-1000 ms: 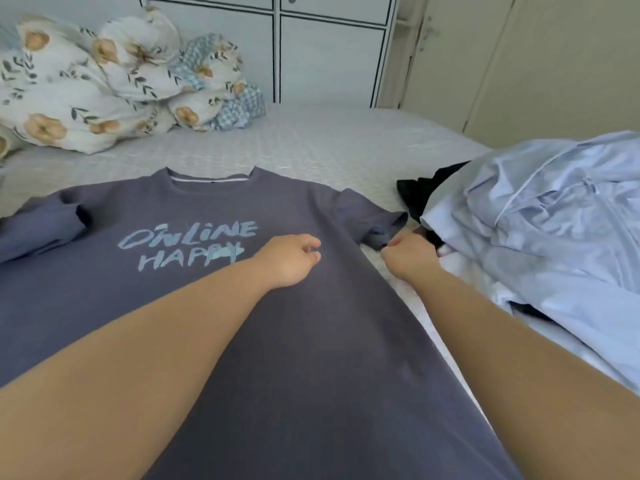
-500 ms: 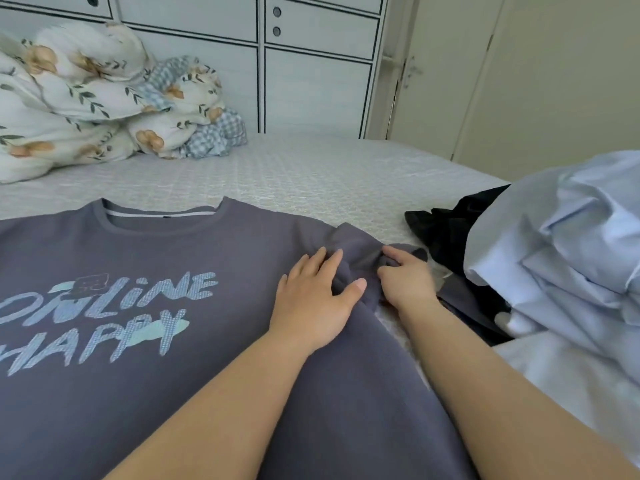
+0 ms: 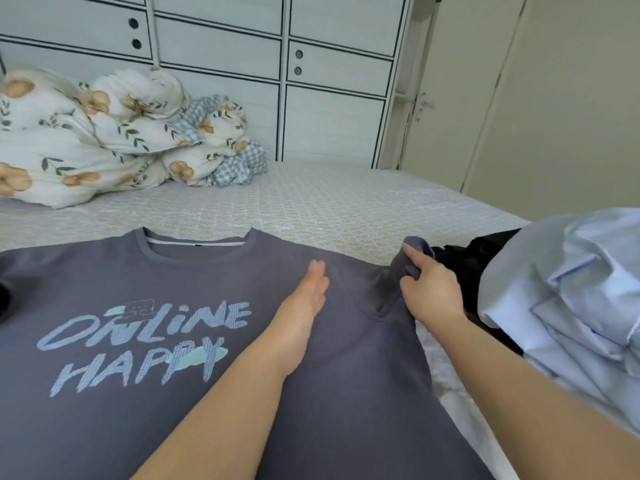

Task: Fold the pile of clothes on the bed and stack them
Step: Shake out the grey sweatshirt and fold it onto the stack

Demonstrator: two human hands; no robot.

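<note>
A grey T-shirt (image 3: pixel 194 341) printed "ONLINE HAPPY" lies face up and spread flat on the bed (image 3: pixel 329 209), its collar pointing away from the person. The left hand (image 3: pixel 306 299) rests on the shirt's chest with fingers straight and pressed together, edge-on to the cloth, just to the right of the print. Near it, to its right, the right hand (image 3: pixel 429 292) pinches the shirt's sleeve (image 3: pixel 398 268) between thumb and curled fingers, the forefinger pointing out along the raised, bunched cloth at the shoulder edge.

Beyond both hands runs the shirt's top edge, and past it a broad stretch of bare quilted bedcover reaches to the white cabinet (image 3: pixel 277 81). Left of the left hand the shirt's front covers the bed out to the frame's edge. The shirt's right side seam runs down just below the right hand, with a narrow strip of bedcover showing beside it. Just right of the right hand lies a black garment (image 3: pixel 478 258), touching or nearly touching the sleeve, and further right a heap of pale blue clothes (image 3: pixel 571 299) crowds that side. A floral duvet (image 3: pixel 104 140) is bundled far off to the left hand's far left, against the cabinet.
</note>
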